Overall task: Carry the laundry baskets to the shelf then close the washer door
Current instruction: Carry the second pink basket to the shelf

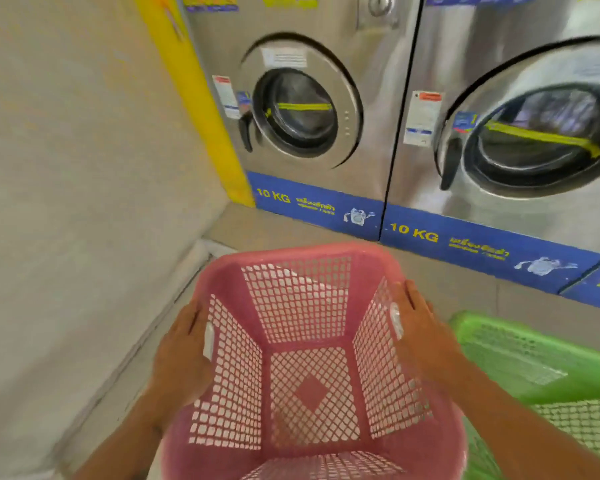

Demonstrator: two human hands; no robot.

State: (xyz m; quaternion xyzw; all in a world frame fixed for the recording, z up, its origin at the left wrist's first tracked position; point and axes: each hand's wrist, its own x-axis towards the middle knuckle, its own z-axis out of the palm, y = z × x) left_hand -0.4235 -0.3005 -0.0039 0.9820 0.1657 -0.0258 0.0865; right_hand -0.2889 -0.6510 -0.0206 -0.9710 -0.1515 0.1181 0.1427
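Pink laundry basket [312,375], nearest the lens, empty, mesh walls and a solid diamond at the centre of its floor, held at the bottom centre of the head view. Left hand [182,355] on the basket's left wall, fingers curled over the rim at a white handle slot, gripping it. Right hand [418,327] on the right wall, fingers laid over the rim at the matching slot (grip closed on the rim, thumb hidden). Both forearms entering from the bottom edge.

Left to right beyond the basket: pale wall [77,168] filling the left side; yellow panel [201,98] at the corner; first steel washer [302,98], round glass door [300,112] lying flush with its front, dark handle at the door's left, yellow strip across the glass, blue band below marked "10 KG"; second steel washer [520,109] just beside it, door [534,136] of the same pattern, same blue band. Green laundry basket [534,362] at lower right, just beside the pink one, partly hidden by the right forearm, contents not discernible. Tiled floor [447,282] between baskets and machines.
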